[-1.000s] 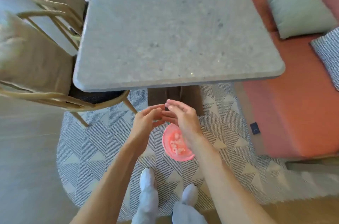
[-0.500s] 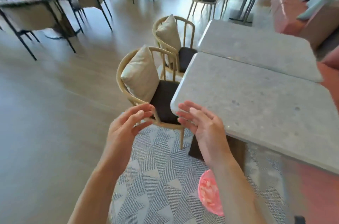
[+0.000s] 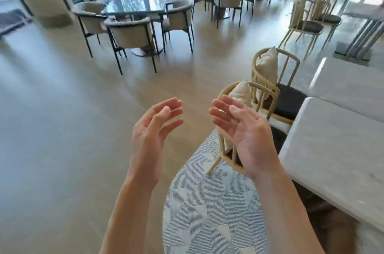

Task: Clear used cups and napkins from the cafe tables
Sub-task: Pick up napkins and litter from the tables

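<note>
My left hand [image 3: 152, 131] and my right hand [image 3: 242, 133] are raised in front of me, palms turned inward, fingers apart, holding nothing. They hang above the wooden floor and the edge of a patterned rug [image 3: 207, 201]. A grey stone table [image 3: 336, 149] with a bare top stands at the right, apart from my right hand. No cup or napkin shows in this view.
Two wicker chairs with cushions [image 3: 247, 106] [image 3: 274, 79] stand by the stone table, the near one just behind my right hand. A second stone table [image 3: 349, 85] lies beyond. Dark glass tables with padded chairs [image 3: 133, 14] fill the back. Open wooden floor [image 3: 62, 129] spreads left.
The view has swung up and left from the table to the room. The pink bowl seen below my right arm has left the view. My hands have risen and spread apart.
</note>
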